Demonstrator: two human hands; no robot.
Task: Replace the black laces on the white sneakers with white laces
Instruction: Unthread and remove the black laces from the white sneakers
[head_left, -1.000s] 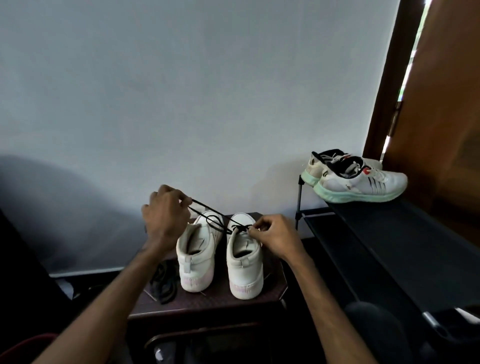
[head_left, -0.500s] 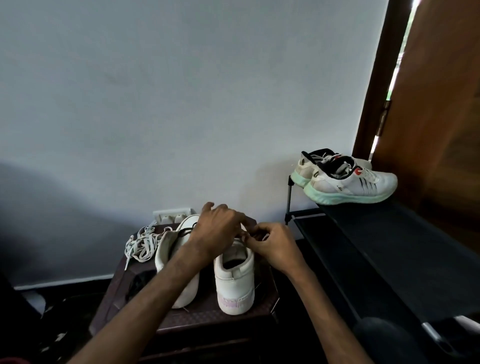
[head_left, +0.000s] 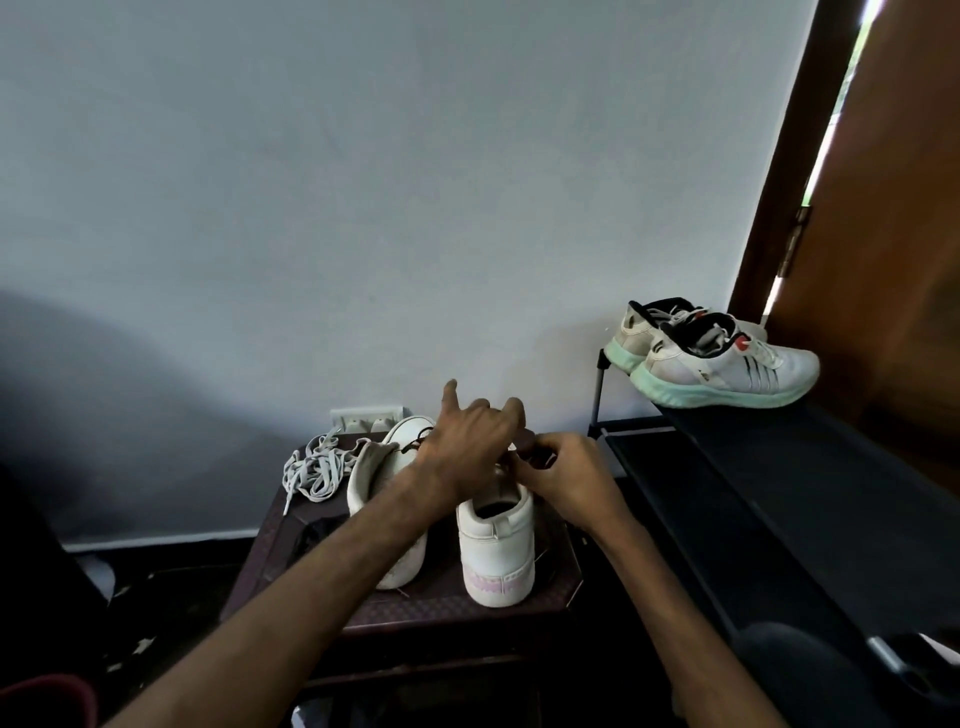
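Two white sneakers stand heel-toward-me on a dark brown stool. My left hand reaches across the left sneaker to the top of the right sneaker, thumb and forefinger pinched, other fingers raised. My right hand pinches at the same spot on the right sneaker's lacing. A bit of black lace shows over the left sneaker's tongue; what the fingers hold is hidden. A bundle of white laces lies at the stool's back left. A loose black lace lies left of the left sneaker.
A black shoe rack stands to the right with a pair of white-and-mint running shoes on top. A white wall socket sits behind the stool. A wooden door is at the far right.
My left hand has come down from holding the black lace taut at the left and now meets my right hand over the right sneaker. The view shifted left, showing the white laces.
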